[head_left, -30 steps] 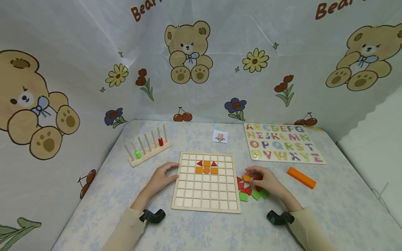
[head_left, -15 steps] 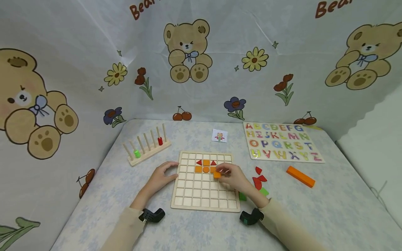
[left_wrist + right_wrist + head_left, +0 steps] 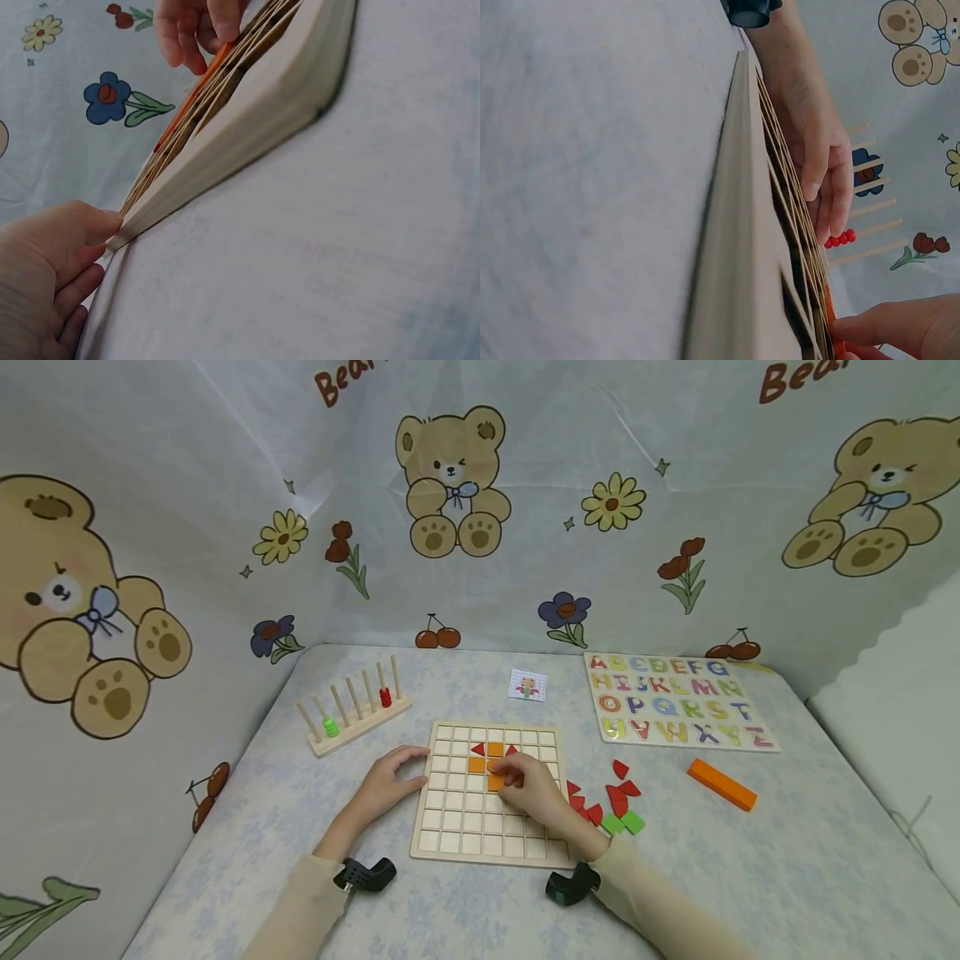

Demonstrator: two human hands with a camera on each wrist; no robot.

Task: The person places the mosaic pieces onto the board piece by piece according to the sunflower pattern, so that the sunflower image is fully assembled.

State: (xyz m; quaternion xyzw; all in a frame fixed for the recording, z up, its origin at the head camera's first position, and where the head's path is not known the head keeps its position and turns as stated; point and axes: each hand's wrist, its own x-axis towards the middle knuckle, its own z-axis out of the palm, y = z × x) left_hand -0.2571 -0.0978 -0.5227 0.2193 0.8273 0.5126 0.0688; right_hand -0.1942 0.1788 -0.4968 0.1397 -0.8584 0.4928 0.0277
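A wooden grid board (image 3: 450,822) lies mid-table, bearing orange and red tiles in its upper cells. My right hand (image 3: 534,787) reaches over it and pinches an orange square tile (image 3: 495,783) at the cell below the orange round tile (image 3: 491,766), which the fingers partly cover. Left of the round tile sits another orange square (image 3: 477,766); the one on its right is hidden by the hand. Higher up, a red triangle (image 3: 478,749) flanks an orange square (image 3: 495,749). My left hand (image 3: 388,781) touches the board's left edge with relaxed fingers, thumb at the rim in the left wrist view.
Loose red pieces (image 3: 617,799) and green squares (image 3: 633,822) lie right of the board. Behind stand a peg rack (image 3: 360,723) with green and red beads, a small pattern card (image 3: 527,685) and an alphabet board (image 3: 678,702). An orange bar (image 3: 722,785) lies far right.
My right hand picked an orange square from the loose pieces, carried it left over the board and brought it down below the round tile. The left hand stays at the board's edge.
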